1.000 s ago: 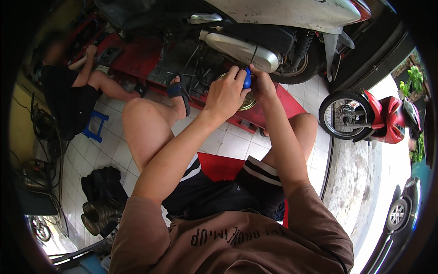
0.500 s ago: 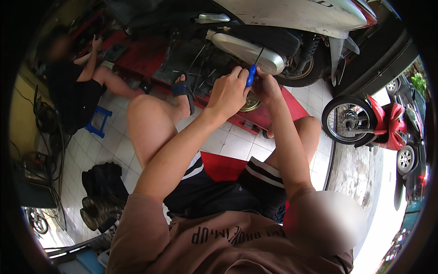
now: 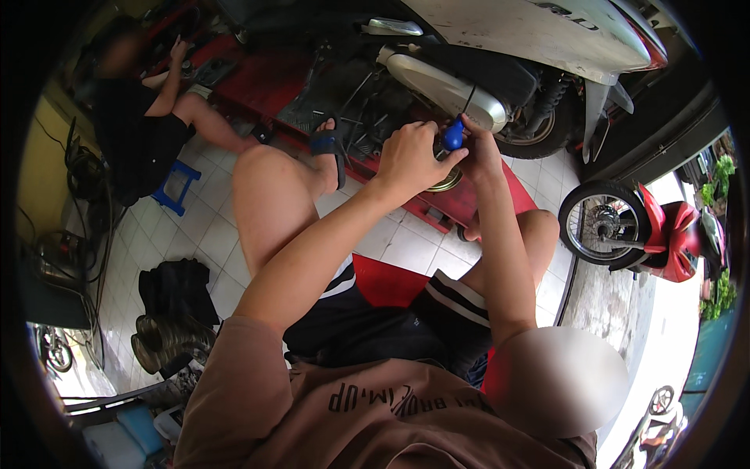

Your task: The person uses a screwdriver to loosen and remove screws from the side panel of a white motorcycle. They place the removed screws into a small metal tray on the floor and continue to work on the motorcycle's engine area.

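Note:
A screwdriver with a blue handle (image 3: 453,136) and a thin dark shaft stands between my hands, its shaft pointing away toward the silver engine side cover (image 3: 445,87) of a scooter. My right hand (image 3: 483,156) has its fingertips closed at the far end of the handle. On the handle's other side is my left hand (image 3: 408,160), fingers curled and thumb reaching out below the handle. Something dark shows in the gap between that thumb and the fingers, too small to name. A round gold-coloured tin or dish (image 3: 447,182) is partly hidden beneath my hands.
The scooter (image 3: 539,35) stands over a red lift platform (image 3: 512,184). Several tools (image 3: 361,90) lie near its engine. A person (image 3: 129,102) sits at the left, beside a blue stool (image 3: 178,186). A red motorcycle (image 3: 664,230) is parked at the right.
The left thumb has spread away from the screwdriver handle, and the left fingers have shifted off it. The handle now points more toward me. The whole view has shifted slightly.

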A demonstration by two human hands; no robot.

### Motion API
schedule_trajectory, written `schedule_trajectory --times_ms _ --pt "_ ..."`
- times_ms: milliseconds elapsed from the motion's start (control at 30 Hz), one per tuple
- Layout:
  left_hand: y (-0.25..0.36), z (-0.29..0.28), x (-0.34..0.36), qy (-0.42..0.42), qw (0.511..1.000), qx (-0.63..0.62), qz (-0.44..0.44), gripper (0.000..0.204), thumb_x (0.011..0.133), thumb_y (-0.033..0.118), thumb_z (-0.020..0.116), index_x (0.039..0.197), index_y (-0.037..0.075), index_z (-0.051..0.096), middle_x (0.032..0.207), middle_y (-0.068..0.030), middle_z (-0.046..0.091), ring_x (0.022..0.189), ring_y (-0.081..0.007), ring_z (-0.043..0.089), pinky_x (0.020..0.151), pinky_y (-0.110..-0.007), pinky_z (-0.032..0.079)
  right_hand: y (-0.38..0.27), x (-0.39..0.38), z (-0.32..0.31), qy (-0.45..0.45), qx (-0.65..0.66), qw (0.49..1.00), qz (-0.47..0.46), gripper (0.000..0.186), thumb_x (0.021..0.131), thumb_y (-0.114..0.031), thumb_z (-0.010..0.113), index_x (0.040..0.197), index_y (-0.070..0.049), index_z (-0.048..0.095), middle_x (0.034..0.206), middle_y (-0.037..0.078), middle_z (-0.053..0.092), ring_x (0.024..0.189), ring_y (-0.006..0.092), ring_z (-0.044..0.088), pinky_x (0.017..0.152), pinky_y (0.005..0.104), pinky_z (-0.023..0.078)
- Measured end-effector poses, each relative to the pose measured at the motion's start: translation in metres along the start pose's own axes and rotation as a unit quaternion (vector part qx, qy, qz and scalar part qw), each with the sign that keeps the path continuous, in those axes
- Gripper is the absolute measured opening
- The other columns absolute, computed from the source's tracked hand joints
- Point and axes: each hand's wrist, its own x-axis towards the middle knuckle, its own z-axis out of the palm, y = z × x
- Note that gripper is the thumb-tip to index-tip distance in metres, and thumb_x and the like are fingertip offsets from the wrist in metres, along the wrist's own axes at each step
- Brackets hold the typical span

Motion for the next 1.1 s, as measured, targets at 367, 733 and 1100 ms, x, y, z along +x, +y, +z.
schedule_trajectory --times_ms 367,733,1100 --pt "-0.003 0.004 -0.003 -0.01 0.988 0.099 0.117 0.038 0.069 0.016 0.078 0.09 -0.003 0.052 0.085 -0.0186 0.06 0.078 -0.036 0.063 0.067 -0.041 0.052 0.007 0.001 0.003 0.075 -0.133 0.988 0.017 0.023 0.092 -0.027 0.06 0.092 -0.004 0.058 0.075 0.007 0.063 0.064 0.0179 0.061 0.064 0.0335 0.051" --pt "-0.009 0.001 -0.001 0.032 0.997 -0.03 -0.065 0.031 0.073 0.023 0.075 0.075 -0.005 0.062 0.07 -0.022 0.064 0.069 -0.0382 0.065 0.064 -0.042 0.051 0.021 0.006 0.012 -0.014 0.068 0.997 0.034 0.028 0.098 -0.027 0.048 0.102 0.001 0.052 0.091 0.009 0.059 0.084 0.0197 0.058 0.083 0.0364 0.048" --pt "-0.01 0.001 0.0 -0.002 0.982 0.159 0.106 0.019 0.075 0.003 0.065 0.091 0.0 0.054 0.082 -0.0164 0.06 0.073 -0.0353 0.065 0.062 -0.042 0.053 0.018 0.011 0.001 0.043 -0.042 0.998 0.012 0.025 0.088 -0.022 0.066 0.099 -0.002 0.055 0.081 0.009 0.063 0.071 0.0171 0.061 0.067 0.0307 0.05"
